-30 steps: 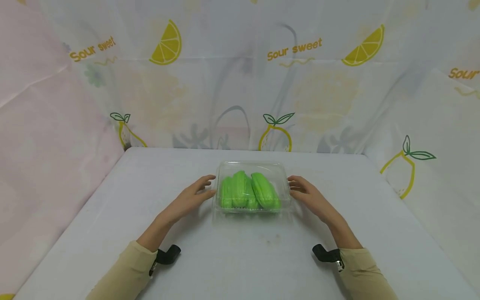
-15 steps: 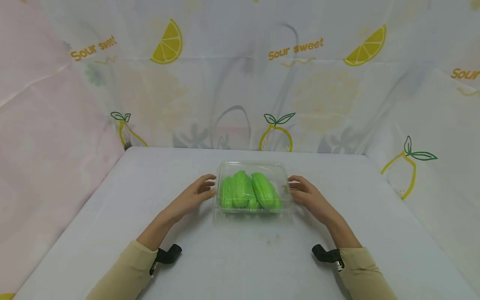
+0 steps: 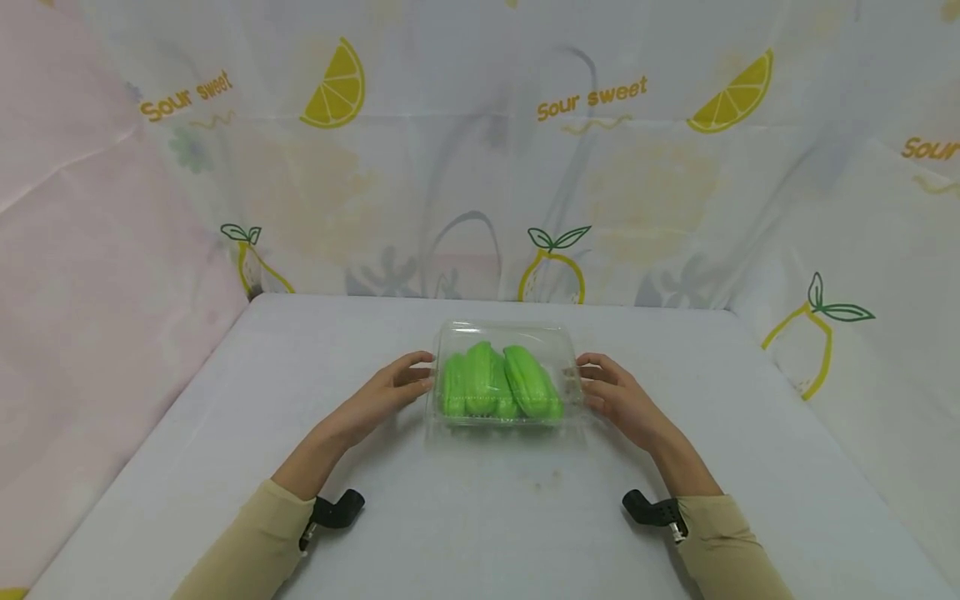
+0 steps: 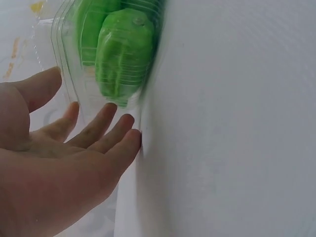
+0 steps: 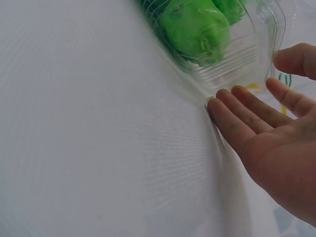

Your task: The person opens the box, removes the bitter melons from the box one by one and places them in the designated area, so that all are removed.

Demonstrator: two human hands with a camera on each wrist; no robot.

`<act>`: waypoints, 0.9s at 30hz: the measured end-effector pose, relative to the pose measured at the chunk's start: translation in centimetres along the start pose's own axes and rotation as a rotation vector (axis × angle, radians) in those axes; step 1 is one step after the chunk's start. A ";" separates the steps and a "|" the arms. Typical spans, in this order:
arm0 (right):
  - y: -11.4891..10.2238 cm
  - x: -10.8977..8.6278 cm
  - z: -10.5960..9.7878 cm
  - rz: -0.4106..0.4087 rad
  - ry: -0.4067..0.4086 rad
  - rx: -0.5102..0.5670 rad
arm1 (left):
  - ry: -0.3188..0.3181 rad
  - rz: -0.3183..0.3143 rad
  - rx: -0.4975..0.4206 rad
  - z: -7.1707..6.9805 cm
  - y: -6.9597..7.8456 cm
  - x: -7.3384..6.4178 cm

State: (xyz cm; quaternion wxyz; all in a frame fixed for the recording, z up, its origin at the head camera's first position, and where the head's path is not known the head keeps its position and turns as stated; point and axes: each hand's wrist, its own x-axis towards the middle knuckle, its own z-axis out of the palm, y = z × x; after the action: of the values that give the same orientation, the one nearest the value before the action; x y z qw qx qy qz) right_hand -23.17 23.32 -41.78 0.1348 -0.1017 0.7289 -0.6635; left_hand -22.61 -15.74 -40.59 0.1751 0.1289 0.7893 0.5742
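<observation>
A clear plastic clamshell box (image 3: 566, 354) lies on the white table, with several bright green, long, ridged pieces (image 3: 528, 383) inside that look like fruit or vegetables. At the box's left side is my left hand (image 3: 382, 393), its fingers extended and lightly bent. My right hand (image 3: 626, 400) mirrors it on the right side. In the left wrist view the left fingertips (image 4: 109, 109) are at the box wall, thumb apart from the fingers. The right wrist view has the right fingertips (image 5: 222, 96) and thumb at the box edge. Light contact or a tiny gap, I cannot tell.
The white-covered table (image 3: 487, 517) extends around the box. Behind it hangs a cloth backdrop (image 3: 465, 167) printed with lemons and lettering, and a pinkish cloth (image 3: 97, 333) hangs at the left. Black wrist mounts (image 3: 341, 508) sit at both cuffs.
Both hands and the box keep almost the same place. The left fingers have shifted very slightly toward the box.
</observation>
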 end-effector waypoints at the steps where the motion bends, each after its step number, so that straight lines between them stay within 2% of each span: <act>1: 0.0 0.0 0.0 0.004 0.001 0.000 | -0.007 0.000 -0.010 0.0 0.0 0.0; 10: 0.0 0.0 0.1 0.022 0.008 0.029 | -0.023 0.020 0.002 -0.1 -0.2 0.0; 21: -0.1 0.0 0.1 0.044 0.001 0.060 | -0.036 -0.007 -0.022 -0.1 -0.1 0.0; 27: -0.4 0.1 0.2 0.061 -0.014 0.118 | -0.054 -0.007 -0.032 -0.1 -0.2 -0.1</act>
State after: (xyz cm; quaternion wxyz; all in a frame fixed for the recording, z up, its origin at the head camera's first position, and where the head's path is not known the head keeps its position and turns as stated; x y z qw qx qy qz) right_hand -23.19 23.04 -41.39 0.1658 -0.0759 0.6904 -0.7001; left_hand -22.60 -15.97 -40.76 0.2006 0.1388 0.7753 0.5826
